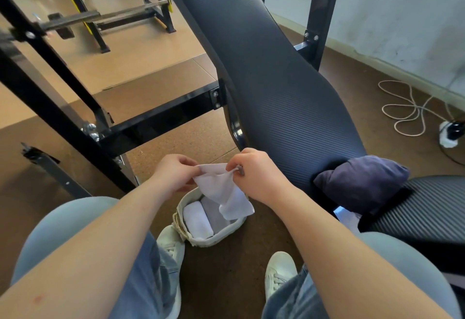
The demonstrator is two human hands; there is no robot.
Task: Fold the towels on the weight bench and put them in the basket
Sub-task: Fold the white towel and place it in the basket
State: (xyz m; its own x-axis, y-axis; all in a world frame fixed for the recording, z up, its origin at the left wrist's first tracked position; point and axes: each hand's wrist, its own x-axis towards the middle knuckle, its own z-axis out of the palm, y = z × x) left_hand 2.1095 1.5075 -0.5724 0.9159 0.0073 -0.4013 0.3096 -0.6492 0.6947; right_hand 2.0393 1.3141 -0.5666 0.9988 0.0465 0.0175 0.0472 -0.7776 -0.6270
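left hand [173, 176] and right hand [254, 175] each pinch a white towel [221, 192] over the basket [216, 237]; inside lie a rolled white towel [197, 220] and grey towel [214, 214]. dark towel [359, 182] on bench [264, 66].

The left hand [173, 175] and the right hand [254, 172] are pinching the top corners of a white towel [221, 190], which is hanging over the basket [201, 240] on the floor [219, 283]. A folded white towel [197, 220] and a grey towel [214, 214] are lying side by side inside. A dark purple towel [359, 182] is sitting at the weight bench's [264, 79] near end.
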